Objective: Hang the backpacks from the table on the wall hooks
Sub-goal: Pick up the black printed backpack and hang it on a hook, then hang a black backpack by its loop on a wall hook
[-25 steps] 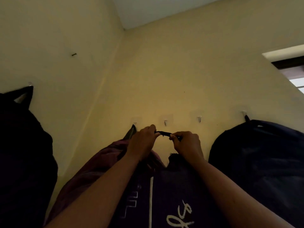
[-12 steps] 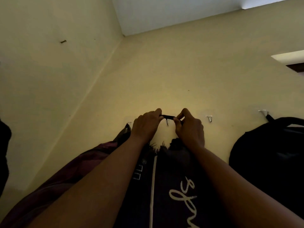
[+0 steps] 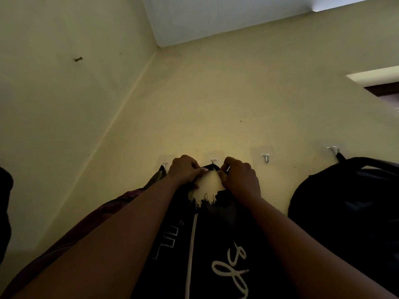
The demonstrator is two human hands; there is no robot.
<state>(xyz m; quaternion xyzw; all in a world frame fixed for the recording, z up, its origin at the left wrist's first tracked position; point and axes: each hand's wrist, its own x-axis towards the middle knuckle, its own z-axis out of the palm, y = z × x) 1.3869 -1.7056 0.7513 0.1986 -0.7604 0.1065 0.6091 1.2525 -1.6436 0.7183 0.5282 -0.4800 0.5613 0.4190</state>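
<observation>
Against the far corner, listed by size:

1. Yellow wall point(image 3: 237, 104), meeting a second wall on my left and a white ceiling point(image 3: 216, 16) above.
2. Black backpack point(image 3: 216, 244) with white lettering and a white vertical stripe. It hung in front of me between my forearms, its top just under the row of hooks and its face toward me.
3. Dark backpack point(image 3: 345, 201), to my right, suspended by its top loop from the fourth hook point(image 3: 333, 150).
4. Maroon backpack point(image 3: 112, 205), to my left, partly behind my left forearm. Its grey strap point(image 3: 158, 175) ran up to the first hook point(image 3: 165, 165).
5. Dark shape point(image 3: 4, 212) at the left edge, too cut off to identify.
6. Dark-framed opening point(image 3: 382, 88), upper right, only partly in view.
7. Left hand point(image 3: 185, 170), fingers curled, pinching the left end of the black backpack's carry loop point(image 3: 210, 167).
8. Right hand point(image 3: 239, 175), fingers curled, pinching the right end of the same loop. The two hands sat close together with pale wall showing between them.
9. Carry loop, stretched between my hands and lying right at the second hook point(image 3: 213, 161). Whether it had caught on the prong I could not tell.
10. Third hook point(image 3: 266, 158), metal on a clear pad, bare, between the black and dark backpacks.
11. Nail point(image 3: 78, 59), alone high on the left wall.
</observation>
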